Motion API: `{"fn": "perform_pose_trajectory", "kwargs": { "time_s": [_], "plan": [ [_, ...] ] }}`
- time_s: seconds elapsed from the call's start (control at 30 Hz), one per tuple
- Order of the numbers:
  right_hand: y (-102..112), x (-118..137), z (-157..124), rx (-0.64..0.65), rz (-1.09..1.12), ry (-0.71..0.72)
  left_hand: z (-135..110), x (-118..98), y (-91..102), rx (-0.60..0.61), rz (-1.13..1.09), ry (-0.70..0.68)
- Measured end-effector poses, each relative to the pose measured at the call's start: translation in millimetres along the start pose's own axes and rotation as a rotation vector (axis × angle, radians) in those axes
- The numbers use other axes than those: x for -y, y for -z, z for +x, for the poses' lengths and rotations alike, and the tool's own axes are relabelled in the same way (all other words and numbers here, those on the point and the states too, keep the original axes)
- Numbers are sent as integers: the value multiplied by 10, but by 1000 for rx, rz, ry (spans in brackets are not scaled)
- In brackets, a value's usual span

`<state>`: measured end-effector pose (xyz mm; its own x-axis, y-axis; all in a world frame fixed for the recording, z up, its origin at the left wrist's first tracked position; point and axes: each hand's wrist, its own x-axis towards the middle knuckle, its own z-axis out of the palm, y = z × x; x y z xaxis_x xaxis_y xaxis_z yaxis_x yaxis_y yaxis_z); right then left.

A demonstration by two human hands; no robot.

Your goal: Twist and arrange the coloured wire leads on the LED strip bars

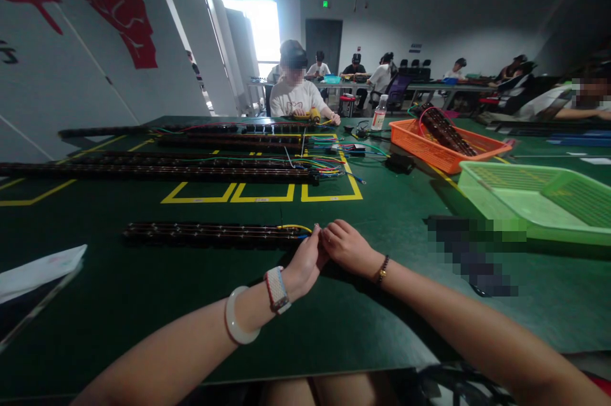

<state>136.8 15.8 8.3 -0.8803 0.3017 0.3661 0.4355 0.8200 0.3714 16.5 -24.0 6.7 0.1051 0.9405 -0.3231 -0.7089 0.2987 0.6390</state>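
Observation:
On the green table in front of me lies a long dark bar (205, 232) with thin bright lines along it and a yellow wire (294, 226) and a blue wire (302, 237) at its right end. My left hand (304, 264) is closed around the ends of these wires, thumb up. Pressed against it from the right is my right hand (347, 245), its fingers curled inward at the same spot. What lies between the fingertips is hidden by the hands.
Farther back, several long dark bars (229, 170) with coloured wires lie over yellow tape outlines. An orange basket (405, 145) and a green basket (487, 202) stand at right. A person (296, 94) works opposite. A white packet (42, 272) lies at left.

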Motion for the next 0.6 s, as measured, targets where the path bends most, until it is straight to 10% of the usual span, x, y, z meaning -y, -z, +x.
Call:
{"fn": "perform_pose_trajectory", "kwargs": {
  "time_s": [0.4,0.6],
  "plan": [
    [271,-81,19,16,313,-71,-25,-29,-13,-49,-25,8],
    [240,-375,-39,-22,591,-496,-50,-70,-36,-25,16,44]
  ]
}}
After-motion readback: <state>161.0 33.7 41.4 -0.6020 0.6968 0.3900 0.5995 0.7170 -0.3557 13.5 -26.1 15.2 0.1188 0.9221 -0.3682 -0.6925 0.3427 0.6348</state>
